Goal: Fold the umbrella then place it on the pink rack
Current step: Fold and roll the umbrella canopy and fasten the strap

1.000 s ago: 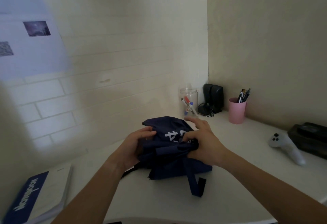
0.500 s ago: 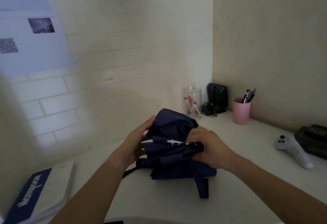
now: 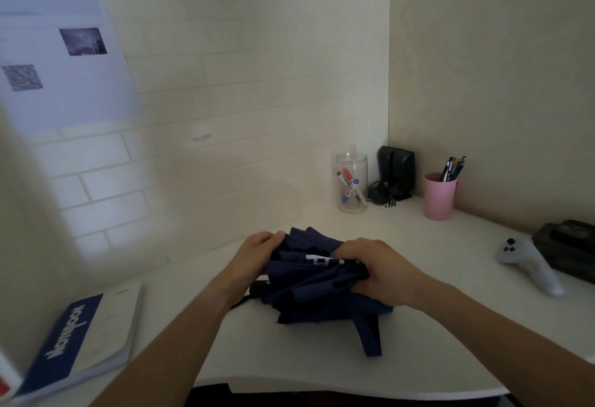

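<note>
navy umbrella (image 3: 317,281) bunched up on the white desk (image 3: 434,336), left hand (image 3: 254,257) curled round its left end, right hand (image 3: 375,268) clenched tight on the folds; strap (image 3: 370,334) dangling toward the desk edge

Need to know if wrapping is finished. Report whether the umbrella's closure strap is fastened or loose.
Loose. The strap hangs free in front of the bunched navy umbrella, flat on the desk, not wrapped around the fabric.
</note>
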The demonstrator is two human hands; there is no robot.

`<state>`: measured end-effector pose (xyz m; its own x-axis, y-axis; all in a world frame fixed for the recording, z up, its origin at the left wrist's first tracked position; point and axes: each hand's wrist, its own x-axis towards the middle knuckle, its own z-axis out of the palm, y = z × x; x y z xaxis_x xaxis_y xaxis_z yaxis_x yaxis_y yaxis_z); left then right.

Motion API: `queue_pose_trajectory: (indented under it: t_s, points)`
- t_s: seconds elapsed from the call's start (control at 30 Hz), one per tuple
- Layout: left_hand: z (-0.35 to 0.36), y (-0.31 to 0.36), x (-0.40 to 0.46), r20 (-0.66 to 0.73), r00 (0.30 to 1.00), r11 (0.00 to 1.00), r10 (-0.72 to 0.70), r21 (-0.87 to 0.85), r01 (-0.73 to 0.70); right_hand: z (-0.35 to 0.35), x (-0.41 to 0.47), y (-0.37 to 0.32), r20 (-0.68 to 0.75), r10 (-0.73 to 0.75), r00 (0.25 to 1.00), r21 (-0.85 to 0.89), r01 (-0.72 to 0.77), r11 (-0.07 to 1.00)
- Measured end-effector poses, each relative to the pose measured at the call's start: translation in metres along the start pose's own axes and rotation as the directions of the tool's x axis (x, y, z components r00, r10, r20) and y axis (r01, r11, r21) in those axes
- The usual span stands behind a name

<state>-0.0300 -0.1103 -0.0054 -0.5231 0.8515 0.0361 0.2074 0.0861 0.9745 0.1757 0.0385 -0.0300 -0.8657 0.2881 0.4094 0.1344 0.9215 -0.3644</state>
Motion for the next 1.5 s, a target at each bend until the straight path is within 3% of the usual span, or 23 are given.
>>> queue_pose_trajectory:
  t_s: [0.3, 0.47, 0.6, 0.73, 0.83, 0.93, 1.07, 1.17, 1.33, 1.4, 1.5]
  points:
    - [0.002, -0.03, -0.007, -0.037, 0.995, 0.959, -0.094, -0.273, 0.081, 0.007, -0.008, 0.004, -0.044, -0.028, 0.999, 0.004, 0.028, 1.0]
    - [-0.006, -0.034, -0.011, -0.049, 0.98, 0.86, -0.195, -0.488, 0.147, 0.015, -0.002, 0.006, 0.007, -0.011, 1.0, 0.055, 0.011, 0.998]
    - [-0.01, -0.04, -0.008, -0.002, 0.963, 0.773, -0.271, -0.596, 0.216, 0.018, -0.002, 0.009, -0.034, 0.007, 0.999, 0.06, -0.005, 0.998]
    - [-0.015, -0.03, -0.005, 0.223, 0.913, 0.741, -0.341, -0.534, 0.407, 0.02, -0.003, 0.003, -0.059, -0.023, 0.998, 0.046, 0.026, 0.999]
    - [-0.017, -0.015, 0.009, 0.318, 0.865, 0.823, -0.388, -0.302, 0.48, 0.02, -0.004, 0.002, -0.053, 0.019, 0.998, 0.072, -0.015, 0.997]
    - [-0.012, -0.009, 0.018, 0.263, 0.877, 0.871, -0.403, -0.185, 0.456, 0.019, -0.006, 0.002, -0.04, 0.076, 0.996, 0.14, -0.07, 0.988]
    - [-0.016, -0.034, 0.014, 0.132, 0.966, 0.912, -0.224, -0.32, 0.255, 0.019, -0.012, 0.004, -0.05, 0.116, 0.992, 0.262, -0.099, 0.96]
    - [-0.021, -0.049, 0.003, 0.088, 0.989, 0.934, -0.119, -0.328, 0.142, 0.017, -0.009, 0.006, -0.053, 0.116, 0.992, 0.278, -0.096, 0.956]
    - [-0.018, -0.041, -0.012, 0.116, 0.991, 0.921, -0.073, -0.373, 0.111, 0.01, 0.003, 0.006, -0.032, 0.068, 0.997, 0.147, -0.062, 0.987]
    - [-0.018, -0.034, -0.013, 0.111, 0.99, 0.924, -0.087, -0.363, 0.122, 0.005, 0.006, 0.005, -0.007, 0.062, 0.998, 0.195, -0.059, 0.979]
    - [-0.018, -0.024, -0.016, -0.009, 0.996, 0.963, -0.088, -0.257, 0.082, 0.005, 0.005, 0.005, -0.011, 0.068, 0.998, 0.274, -0.063, 0.96]
